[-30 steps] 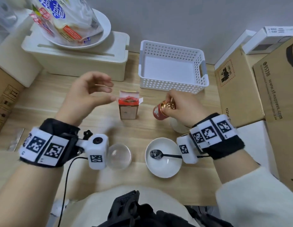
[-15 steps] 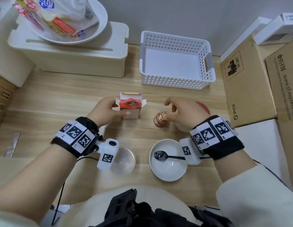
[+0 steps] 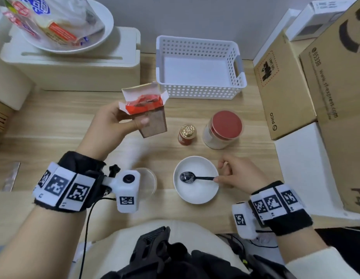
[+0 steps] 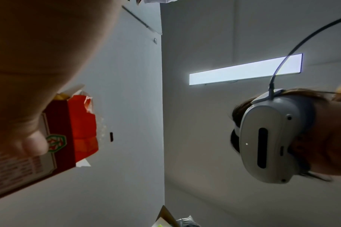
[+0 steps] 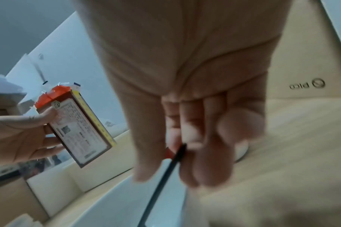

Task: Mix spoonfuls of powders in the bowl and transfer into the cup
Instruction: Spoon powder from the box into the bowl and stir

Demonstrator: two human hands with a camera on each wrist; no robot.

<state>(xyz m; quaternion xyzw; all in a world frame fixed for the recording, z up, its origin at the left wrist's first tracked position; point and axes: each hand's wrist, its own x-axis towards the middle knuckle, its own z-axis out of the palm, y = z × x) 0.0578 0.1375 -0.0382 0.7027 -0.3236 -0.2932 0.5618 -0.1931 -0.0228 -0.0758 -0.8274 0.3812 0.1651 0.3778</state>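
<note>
My left hand (image 3: 122, 121) grips an opened brown carton (image 3: 148, 115) with a red inner bag, lifted off the table and tilted. The same carton (image 4: 49, 138) (image 5: 82, 130) shows in both wrist views. A white bowl (image 3: 196, 196) sits near the front edge with a black spoon (image 3: 188, 177) lying in it. My right hand (image 3: 225, 176) pinches the end of the spoon handle (image 5: 165, 173) at the bowl's right rim. A clear cup (image 3: 148, 182) stands left of the bowl, partly hidden by my left wrist camera. A small gold-capped bottle (image 3: 186, 134) and a red-lidded jar (image 3: 223, 129) stand behind the bowl.
A white perforated basket (image 3: 199, 91) stands at the back centre. A cream box (image 3: 74, 63) with a plate and a food bag on top is at the back left. Cardboard boxes (image 3: 285, 87) line the right side.
My left hand took hold of the carton and lifted it toward me. My right hand let go of the gold-capped bottle, moved down to the bowl and pinched the spoon handle.
</note>
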